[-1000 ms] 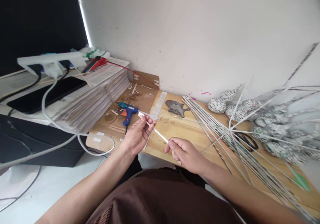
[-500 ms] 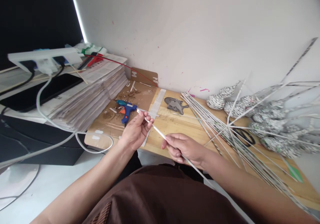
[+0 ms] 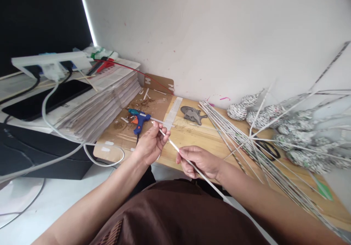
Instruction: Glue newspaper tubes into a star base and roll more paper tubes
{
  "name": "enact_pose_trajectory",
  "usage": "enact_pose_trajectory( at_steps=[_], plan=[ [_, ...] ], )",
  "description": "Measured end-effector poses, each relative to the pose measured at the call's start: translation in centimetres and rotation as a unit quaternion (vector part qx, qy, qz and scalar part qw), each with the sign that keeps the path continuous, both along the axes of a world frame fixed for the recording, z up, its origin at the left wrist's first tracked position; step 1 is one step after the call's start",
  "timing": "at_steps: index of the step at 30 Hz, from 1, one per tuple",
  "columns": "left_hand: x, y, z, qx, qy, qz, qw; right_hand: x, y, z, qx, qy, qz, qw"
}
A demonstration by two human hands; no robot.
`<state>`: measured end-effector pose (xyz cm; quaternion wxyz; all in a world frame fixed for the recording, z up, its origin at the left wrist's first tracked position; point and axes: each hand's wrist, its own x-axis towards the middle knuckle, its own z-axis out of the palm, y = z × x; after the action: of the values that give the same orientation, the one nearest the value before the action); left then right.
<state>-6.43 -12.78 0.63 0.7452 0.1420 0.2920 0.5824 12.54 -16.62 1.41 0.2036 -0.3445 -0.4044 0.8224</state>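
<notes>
A long thin white paper tube (image 3: 211,185) slants from the middle of the view down to the lower right edge. Close to its upper end, my left hand (image 3: 151,141) pinches it between thumb and fingers. My right hand (image 3: 200,160) is closed around the tube a little lower down, fingers curled under it. Just beyond my left hand a blue glue gun (image 3: 142,120) lies on a cardboard sheet (image 3: 113,142). A bundle of rolled paper tubes (image 3: 233,131) rests on the wooden table to the right, with a star of crossed white tubes (image 3: 251,137) over it.
Woven paper pieces (image 3: 296,124) line the wall at the right, near black-handled scissors (image 3: 267,148). A grey lump (image 3: 193,114) lies mid-table. At the left stand a paper stack (image 3: 104,104), a phone (image 3: 48,99) and a power strip (image 3: 52,63) with looping cables.
My right hand has slid slightly up and left along the paper tube, nearer my left hand. The left hand keeps its pinch; the view has shifted very little.
</notes>
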Motion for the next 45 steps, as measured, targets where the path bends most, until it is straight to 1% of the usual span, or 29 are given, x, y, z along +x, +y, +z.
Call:
enact_pose_trajectory(
  at_steps=[4, 6, 8, 10, 11, 13, 14, 15, 16, 18, 19, 20, 21, 23, 24, 25, 28, 29, 30, 31, 32, 34, 35, 36, 37, 38, 40, 42, 45],
  plan=[
    [-0.1, -0.1, -0.1, 0.015, -0.01, 0.001, 1.0, -0.4, 0.0, -0.5, -0.029, 0.029, -0.038, 0.998],
    [-0.2, 0.0, -0.1, 0.022, -0.015, -0.007, 1.0, -0.5, -0.2, -0.7, -0.032, 0.021, -0.038, 0.999],
    [-0.5, 0.1, -0.1, 0.03, -0.017, -0.006, 0.999, -0.3, -0.5, -0.6, -0.014, -0.007, -0.029, 0.999],
    [-0.8, 0.3, 0.0, 0.038, -0.014, 0.012, 0.999, 0.0, -0.8, -0.4, 0.043, -0.073, -0.014, 0.996],
    [-1.0, 0.4, 0.1, 0.039, -0.012, 0.026, 0.999, 0.3, -1.1, -0.2, 0.093, -0.122, -0.013, 0.988],
    [-1.4, 0.7, 0.2, 0.034, -0.014, 0.052, 0.998, 0.8, -1.5, 0.0, 0.212, -0.218, -0.034, 0.952],
    [-1.5, 0.7, 0.4, 0.029, -0.019, 0.06, 0.998, 1.1, -1.7, 0.1, 0.253, -0.246, -0.049, 0.934],
    [-1.6, 0.8, 0.5, 0.024, -0.026, 0.064, 0.997, 1.3, -1.9, 0.1, 0.263, -0.252, -0.057, 0.93],
    [-1.7, 0.8, 0.6, 0.019, -0.032, 0.064, 0.997, 1.5, -2.0, 0.1, 0.242, -0.234, -0.054, 0.94],
    [-1.7, 0.9, 0.7, 0.012, -0.045, 0.059, 0.997, 1.9, -2.2, -0.1, 0.139, -0.152, -0.013, 0.979],
    [-1.7, 0.9, 0.8, 0.01, -0.049, 0.056, 0.997, 2.0, -2.3, -0.2, 0.093, -0.115, 0.008, 0.989],
    [-1.7, 0.9, 0.8, 0.011, -0.052, 0.053, 0.997, 2.1, -2.3, -0.3, 0.074, -0.099, 0.017, 0.992],
    [-1.7, 0.9, 0.7, 0.013, -0.053, 0.052, 0.997, 2.1, -2.4, -0.3, 0.088, -0.108, 0.009, 0.99],
    [-1.6, 0.9, 0.7, 0.02, -0.045, 0.053, 0.997, 2.2, -2.5, -0.4, 0.165, -0.167, -0.034, 0.972],
    [-1.5, 0.9, 0.6, 0.022, -0.039, 0.054, 0.998, 2.1, -2.5, -0.5, 0.189, -0.183, -0.052, 0.963],
    [-1.5, 0.8, 0.6, 0.022, -0.033, 0.054, 0.998, 2.1, -2.5, -0.5, 0.189, -0.179, -0.057, 0.964],
    [-1.2, 0.6, 0.7, 0.021, -0.024, 0.048, 0.998, 2.0, -2.4, -0.4, 0.102, -0.109, -0.006, 0.989],
    [-1.1, 0.6, 0.7, 0.023, -0.024, 0.046, 0.998, 1.9, -2.3, -0.3, 0.096, -0.109, 0.008, 0.989],
    [-1.0, 0.6, 0.8, 0.026, -0.022, 0.045, 0.998, 1.7, -2.2, -0.2, 0.118, -0.132, 0.01, 0.984],
    [-0.9, 0.6, 0.8, 0.03, -0.019, 0.046, 0.998, 1.5, -2.0, 0.0, 0.169, -0.173, 0.002, 0.97],
    [-0.8, 0.5, 0.8, 0.033, -0.014, 0.046, 0.998, 1.2, -1.8, 0.2, 0.237, -0.221, -0.013, 0.946],
    [-0.6, 0.5, 0.6, 0.037, 0.0, 0.049, 0.998, 0.5, -1.4, 0.6, 0.379, -0.302, -0.038, 0.874],
    [-0.6, 0.4, 0.5, 0.039, 0.008, 0.052, 0.998, 0.2, -1.2, 0.7, 0.436, -0.331, -0.044, 0.836],
    [-0.5, 0.4, 0.4, 0.041, 0.014, 0.057, 0.997, -0.2, -1.1, 0.8, 0.479, -0.354, -0.045, 0.802],
    [-0.5, 0.3, 0.3, 0.042, 0.019, 0.062, 0.997, -0.5, -0.9, 0.9, 0.506, -0.372, -0.042, 0.777],
    [-0.5, 0.2, 0.2, 0.043, 0.023, 0.067, 0.997, -0.7, -0.8, 0.9, 0.522, -0.387, -0.037, 0.76],
    [-0.5, 0.1, 0.0, 0.044, 0.031, 0.074, 0.996, -1.0, -0.7, 0.8, 0.537, -0.409, -0.025, 0.737],
    [-0.5, 0.0, -0.1, 0.042, 0.037, 0.076, 0.996, -1.1, -0.7, 0.7, 0.543, -0.422, -0.014, 0.725],
    [-0.5, 0.0, -0.1, 0.04, 0.042, 0.071, 0.996, -1.2, -0.7, 0.6, 0.55, -0.427, -0.006, 0.718]
  ],
)
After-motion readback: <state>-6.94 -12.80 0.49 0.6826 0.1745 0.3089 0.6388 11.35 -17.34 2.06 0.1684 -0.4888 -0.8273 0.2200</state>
